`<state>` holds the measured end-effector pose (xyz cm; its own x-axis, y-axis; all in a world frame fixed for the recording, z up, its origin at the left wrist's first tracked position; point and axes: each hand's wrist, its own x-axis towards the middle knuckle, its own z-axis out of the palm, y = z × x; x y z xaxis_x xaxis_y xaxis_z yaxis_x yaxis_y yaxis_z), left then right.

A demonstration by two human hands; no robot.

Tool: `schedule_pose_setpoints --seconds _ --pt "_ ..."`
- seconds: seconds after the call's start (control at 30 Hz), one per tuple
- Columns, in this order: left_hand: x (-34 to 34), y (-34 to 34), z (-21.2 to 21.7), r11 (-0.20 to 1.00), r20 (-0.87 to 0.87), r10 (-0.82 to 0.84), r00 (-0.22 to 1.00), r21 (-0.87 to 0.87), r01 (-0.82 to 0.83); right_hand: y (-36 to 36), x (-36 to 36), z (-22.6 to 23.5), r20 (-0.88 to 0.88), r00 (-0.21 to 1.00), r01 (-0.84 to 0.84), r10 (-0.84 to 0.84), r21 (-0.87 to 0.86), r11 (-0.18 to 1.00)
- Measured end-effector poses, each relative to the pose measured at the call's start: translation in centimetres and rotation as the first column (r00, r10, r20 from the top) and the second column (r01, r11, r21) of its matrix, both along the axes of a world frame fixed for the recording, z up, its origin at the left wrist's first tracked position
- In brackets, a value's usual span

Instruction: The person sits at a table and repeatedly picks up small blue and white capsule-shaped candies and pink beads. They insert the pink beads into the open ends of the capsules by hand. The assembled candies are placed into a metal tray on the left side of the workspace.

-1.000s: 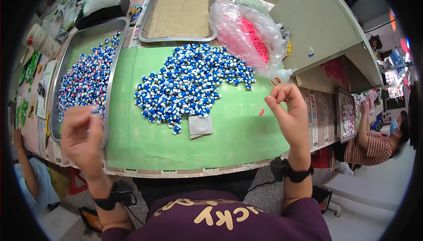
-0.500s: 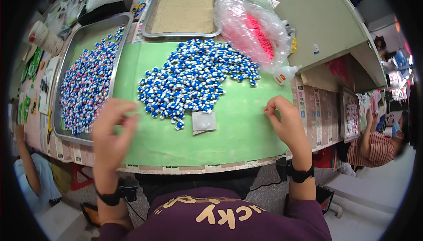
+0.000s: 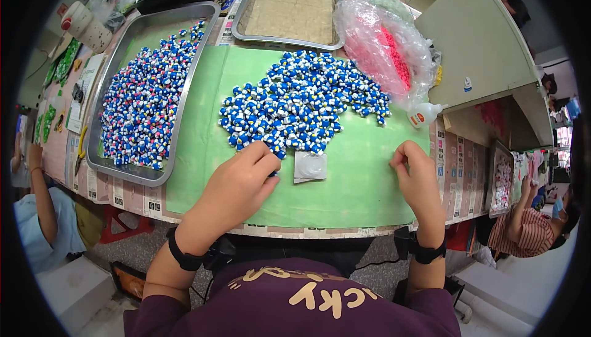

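A heap of small blue-and-white pieces point(image 3: 301, 103), some with yellow spots, lies on the green mat point(image 3: 363, 195). At its near left edge my left hand point(image 3: 240, 180) has its fingers closed in a pinch, with a bit of blue showing at the tips. A small white square block point(image 3: 309, 166) with a clear round blob on top sits between my hands, in front of the heap. Over the right side of the mat, my right hand point(image 3: 418, 174) is curled with thumb and forefinger together. Whatever those fingers hold, if anything, is hidden.
Left stands a metal tray point(image 3: 206, 47) of similar pieces with pink spots. Behind the heap is another tray point(image 3: 237, 23) with a beige lining. A glue bottle point(image 3: 425, 115), a clear bag of pink pieces point(image 3: 369, 47) and a cabinet point(image 3: 480, 41) are at right. People sit on both sides.
My left hand has come from beside the left tray to the heap's near edge and pinched there. My right hand stays curled over the mat. The whole view has shifted slightly.
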<state>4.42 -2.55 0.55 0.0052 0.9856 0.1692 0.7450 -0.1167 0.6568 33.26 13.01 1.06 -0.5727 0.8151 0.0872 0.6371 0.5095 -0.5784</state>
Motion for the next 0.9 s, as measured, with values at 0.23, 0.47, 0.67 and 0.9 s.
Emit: schedule_pose_setpoints --seconds 0.23,0.47,0.67,0.9 --pt "0.1 -0.1 0.2 0.998 0.005 -0.038 0.999 -0.047 0.039 -0.4 -1.6 0.1 0.026 0.992 -0.126 0.124 0.059 0.99" --pt "-0.7 0.1 2.6 0.992 0.67 0.049 0.74 -0.118 0.041 -2.6 -4.7 2.9 -0.273 0.941 -0.198 0.201 0.038 0.979" --pt "1.5 1.2 3.3 0.924 0.979 0.115 0.171 -0.169 0.343 -5.1 -9.2 4.9 -0.462 0.742 -0.442 0.487 0.209 0.872" --pt "1.2 1.7 2.9 0.956 0.985 0.06 0.162 -0.104 0.274 -5.4 -9.3 4.7 -0.58 0.72 -0.421 0.383 0.075 0.904"
